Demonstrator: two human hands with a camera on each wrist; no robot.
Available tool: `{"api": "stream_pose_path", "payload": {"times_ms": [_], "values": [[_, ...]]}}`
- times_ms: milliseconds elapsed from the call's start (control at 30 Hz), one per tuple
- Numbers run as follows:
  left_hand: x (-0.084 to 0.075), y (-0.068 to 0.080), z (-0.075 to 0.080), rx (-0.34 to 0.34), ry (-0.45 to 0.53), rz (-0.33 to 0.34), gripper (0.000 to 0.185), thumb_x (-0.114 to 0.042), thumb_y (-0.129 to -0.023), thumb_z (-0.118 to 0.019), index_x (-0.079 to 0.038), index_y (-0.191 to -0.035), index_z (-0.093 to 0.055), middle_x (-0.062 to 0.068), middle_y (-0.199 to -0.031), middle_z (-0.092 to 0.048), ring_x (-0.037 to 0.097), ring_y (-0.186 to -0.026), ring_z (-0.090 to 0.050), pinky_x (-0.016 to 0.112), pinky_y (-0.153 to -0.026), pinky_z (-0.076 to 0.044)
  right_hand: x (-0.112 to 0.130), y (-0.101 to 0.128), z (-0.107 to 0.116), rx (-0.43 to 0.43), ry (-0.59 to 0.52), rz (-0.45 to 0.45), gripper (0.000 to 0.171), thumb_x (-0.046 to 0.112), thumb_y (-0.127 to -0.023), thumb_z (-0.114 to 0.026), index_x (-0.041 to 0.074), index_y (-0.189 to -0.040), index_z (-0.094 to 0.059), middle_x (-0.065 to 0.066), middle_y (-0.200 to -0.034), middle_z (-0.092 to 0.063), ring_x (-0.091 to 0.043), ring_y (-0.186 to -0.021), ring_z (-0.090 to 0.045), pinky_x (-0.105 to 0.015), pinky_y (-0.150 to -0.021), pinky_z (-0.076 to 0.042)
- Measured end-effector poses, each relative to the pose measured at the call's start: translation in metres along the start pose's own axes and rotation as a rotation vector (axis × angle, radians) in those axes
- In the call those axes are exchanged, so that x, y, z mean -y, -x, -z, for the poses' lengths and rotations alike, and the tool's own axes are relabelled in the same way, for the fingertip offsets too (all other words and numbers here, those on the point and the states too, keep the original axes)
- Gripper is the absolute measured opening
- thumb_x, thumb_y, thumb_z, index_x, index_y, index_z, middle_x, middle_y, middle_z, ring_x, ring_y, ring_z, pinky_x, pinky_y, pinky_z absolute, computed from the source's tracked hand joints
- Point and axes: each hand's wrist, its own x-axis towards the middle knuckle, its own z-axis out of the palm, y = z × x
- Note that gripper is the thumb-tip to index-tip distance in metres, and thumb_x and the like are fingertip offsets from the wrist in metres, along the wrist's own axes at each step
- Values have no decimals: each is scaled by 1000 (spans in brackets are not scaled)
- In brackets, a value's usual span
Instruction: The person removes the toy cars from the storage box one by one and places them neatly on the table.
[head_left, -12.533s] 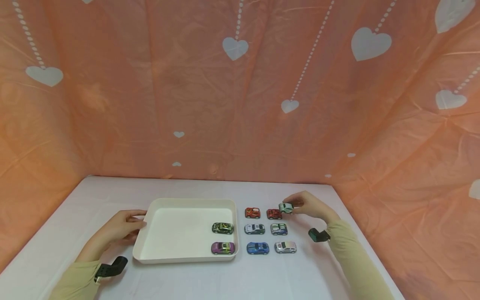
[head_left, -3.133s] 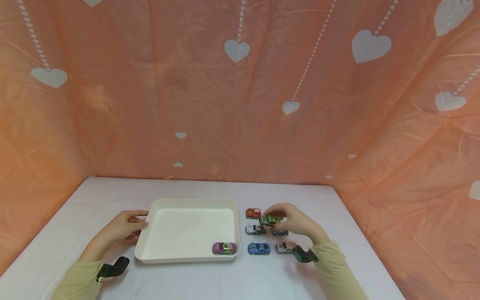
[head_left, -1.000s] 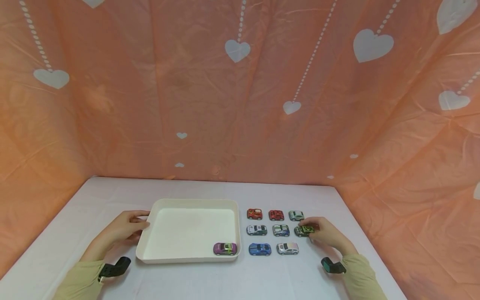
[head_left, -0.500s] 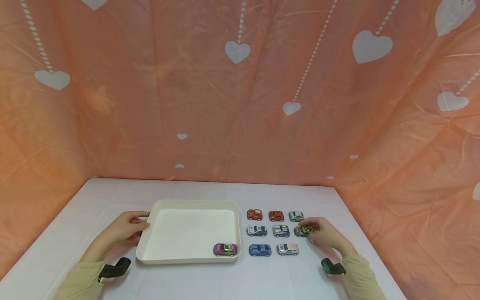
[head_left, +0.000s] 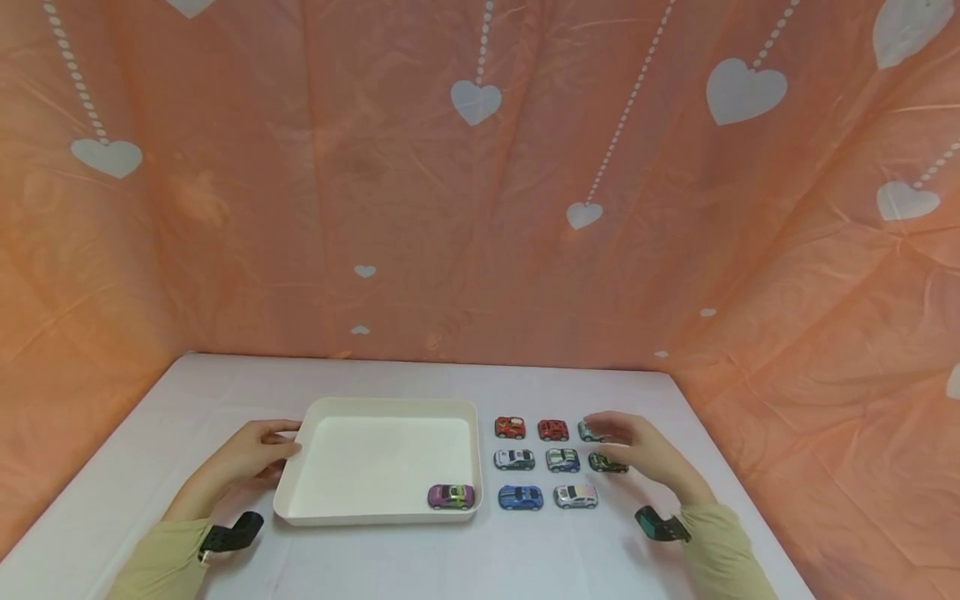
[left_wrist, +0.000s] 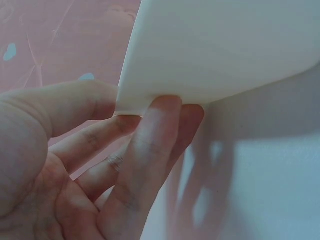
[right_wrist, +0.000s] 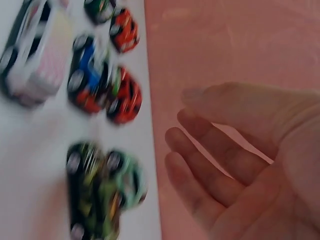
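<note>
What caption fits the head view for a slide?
Left hand holds the white tray; open right hand hovers beside the green toy car.

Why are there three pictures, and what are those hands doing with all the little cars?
One camera sits on the person's head and sees the whole table. Two more sit on the wrists, so each shows one hand up close. The left hand grips the edge of the white tray; the left wrist picture shows its fingers under the rim. One purple car sits inside the tray. Beside the tray, eight toy cars stand in rows. The right hand is open and holds nothing, hovering over the dark green car. The right wrist picture is blurry.
</note>
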Motion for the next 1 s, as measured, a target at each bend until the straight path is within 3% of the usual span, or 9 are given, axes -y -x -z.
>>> {"api": "stream_pose_path", "payload": {"times_ms": [400, 500, 733, 1000], "values": [[1, 0, -2, -9, -11, -30, 50, -7, -92, -58, 14, -134, -42, 20, -99, -64, 21, -68, -58, 36, -59, -52, 46, -26, -28, 125, -127, 70, 42, 10, -88, -69, 4, -129, -57, -18, -125, -58, -38, -115, -54, -39, -97, -43], [0, 0, -3, -7, -7, -21, 50, -7, -92, -58, 13, -134, -42, 20, -99, -64, 21, -69, -58, 36, -60, -51, 57, -33, -38, 156, -128, 98, 42, 8, -88, -69, 7, -128, -58, -15, -125, -59, -36, -114, -55, -39, -97, -43], [-1, 0, -2, -12, -11, -16, 51, -7, -92, -58, 13, -136, -41, 20, -100, -63, 21, -69, -57, 35, -60, -51, 75, -51, -65, 227, -128, 202, 42, -1, -87, -67, 3, -127, -58, -16, -126, -59, -30, -113, -57, -38, -96, -44], [2, 0, 0, -4, 1, -13, 51, -7, -92, -58, 13, -135, -41, 20, -101, -64, 20, -68, -57, 35, -60, -51, 86, -64, -93, 290, -92, 246, 42, -2, -86, -67, 3, -127, -58, -8, -125, -60, -21, -112, -57, -34, -96, -44]]}}
